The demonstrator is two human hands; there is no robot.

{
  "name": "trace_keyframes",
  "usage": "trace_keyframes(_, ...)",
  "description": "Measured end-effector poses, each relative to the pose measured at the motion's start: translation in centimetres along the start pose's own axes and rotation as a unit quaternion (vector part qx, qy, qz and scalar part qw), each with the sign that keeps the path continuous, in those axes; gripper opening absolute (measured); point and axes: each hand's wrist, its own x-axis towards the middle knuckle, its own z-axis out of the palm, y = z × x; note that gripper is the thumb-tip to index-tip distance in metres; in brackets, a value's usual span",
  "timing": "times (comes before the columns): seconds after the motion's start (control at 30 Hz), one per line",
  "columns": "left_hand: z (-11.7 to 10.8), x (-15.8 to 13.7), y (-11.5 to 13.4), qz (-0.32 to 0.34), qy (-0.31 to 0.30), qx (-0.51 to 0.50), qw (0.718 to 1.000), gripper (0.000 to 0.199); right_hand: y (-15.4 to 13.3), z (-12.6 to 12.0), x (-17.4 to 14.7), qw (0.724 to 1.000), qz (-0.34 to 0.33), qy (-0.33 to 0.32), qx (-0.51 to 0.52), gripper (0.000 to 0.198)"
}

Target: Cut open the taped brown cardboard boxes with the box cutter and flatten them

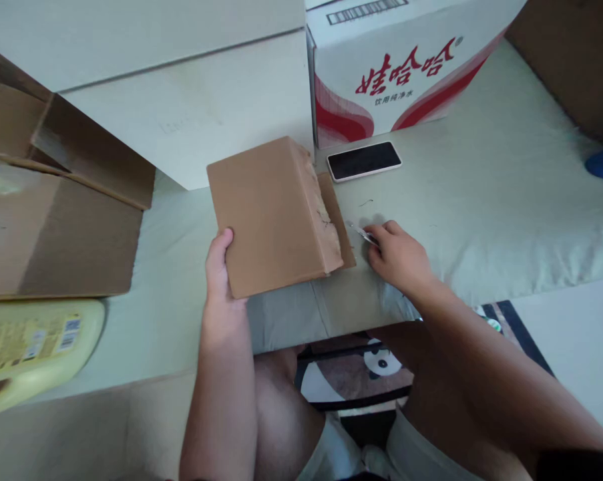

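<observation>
The fingers of the left hand (220, 280) clamp the near left edge of a small cardboard box (276, 214), thumb on top, holding it tilted on the pale cushioned surface (506, 200). The right hand (398, 257) is closed on a thin, pale tool (360, 232), apparently a small blade, its tip just beside the box's torn flap. A phone (364, 161) lies near, behind it. On such soft padding the box could rock, and the tip might then slip toward the steadying thumb.

A phone (364, 161) lies behind the right hand (398, 257), right of the small box (276, 215).
</observation>
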Motion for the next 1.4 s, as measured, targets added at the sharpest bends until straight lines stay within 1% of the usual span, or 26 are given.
trace_keyframes(0.07, -0.1, 0.2, -0.1, -0.003, 0.008, -0.015, 1.000, 0.041, 0.3, 0.4, 0.0, 1.000, -0.010, 0.023, -0.005, 0.044)
trace_keyframes(0.13, -0.2, 0.3, -0.2, -0.004, -0.002, -0.018, 1.000, 0.043, 0.4, 0.8, 0.1, 0.997, -0.051, 0.054, 0.008, 0.043)
trace_keyframes(0.2, -0.2, 0.4, -0.2, 0.000, -0.017, -0.016, 1.000, 0.045, 0.5, 1.0, 0.2, 0.989, -0.094, 0.097, 0.057, 0.039)
trace_keyframes(0.27, -0.3, 0.4, -0.3, 0.004, -0.023, -0.018, 1.000, 0.046, 0.3, 0.8, 0.1, 0.972, -0.127, 0.151, 0.127, 0.032)
trace_keyframes(0.33, -0.3, 0.5, -0.3, 0.001, -0.024, -0.024, 0.999, 0.042, -0.1, 0.4, -0.2, 0.949, -0.158, 0.201, 0.187, 0.024)
trace_keyframes(0.37, -0.3, 0.5, -0.3, -0.002, -0.026, -0.026, 0.999, 0.038, -0.4, 0.2, -0.4, 0.938, -0.176, 0.218, 0.205, 0.020)
trace_keyframes(0.43, -0.2, 0.5, -0.4, -0.009, -0.027, -0.019, 0.999, 0.032, -1.0, 0.0, -0.8, 0.923, -0.214, 0.230, 0.221, 0.015)
trace_keyframes(0.53, 0.0, 0.4, -0.5, -0.007, -0.021, -0.004, 1.000, 0.030, -1.6, 0.1, -1.1, 0.916, -0.259, 0.212, 0.221, 0.015)
trace_keyframes(0.63, 0.3, 0.2, -0.5, 0.000, -0.018, 0.017, 1.000, 0.030, -1.7, 0.6, -0.9, 0.915, -0.287, 0.167, 0.228, 0.019)
trace_keyframes(0.7, 0.6, 0.0, -0.4, 0.001, -0.017, 0.033, 0.999, 0.026, -1.5, 0.8, -0.7, 0.919, -0.289, 0.133, 0.232, 0.024)
trace_keyframes(0.83, 1.2, -0.3, 0.0, -0.015, 0.002, 0.041, 0.999, 0.022, -1.1, 1.2, -0.4, 0.931, -0.270, 0.084, 0.229, 0.032)
trace_keyframes(0.97, 1.7, -0.6, 0.2, -0.024, 0.015, 0.043, 0.999, 0.022, -1.0, 1.3, -0.6, 0.923, -0.294, 0.047, 0.243, 0.039)
trace_keyframes(1.07, 1.6, -0.6, 0.1, -0.023, 0.012, 0.055, 0.998, 0.025, -1.0, 1.2, -0.7, 0.919, -0.300, 0.022, 0.256, 0.041)
trace_keyframes(1.23, 1.0, -0.5, -0.3, -0.009, -0.022, 0.083, 0.996, 0.031, -1.1, 1.1, -0.6, 0.915, -0.305, 0.009, 0.263, 0.046)
trace_keyframes(1.4, 0.8, -0.5, -0.3, -0.003, -0.028, 0.088, 0.996, 0.032, -1.2, 0.9, -0.5, 0.914, -0.311, 0.004, 0.260, 0.045)
